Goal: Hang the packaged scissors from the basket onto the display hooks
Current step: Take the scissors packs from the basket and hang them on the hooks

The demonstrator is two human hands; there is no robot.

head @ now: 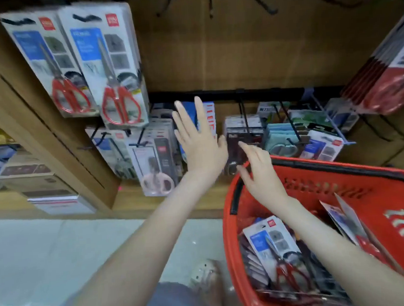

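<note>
A brown display board (237, 50) with black hooks (263, 4) fills the wall ahead. My left hand (199, 143) is flat with fingers spread, holding nothing. My right hand (259, 172) reaches the dark pack (236, 132) hung mid-row; I cannot tell whether it pinches it. More packaged scissors (273, 248) lie in the red basket (229, 234).

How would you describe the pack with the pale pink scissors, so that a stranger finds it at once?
Look at the brown display wall and go to its lower row of hooks. The pack hangs just left of the left hand. It alone shows pale pink handles; the big packs above it have red ones.
</note>
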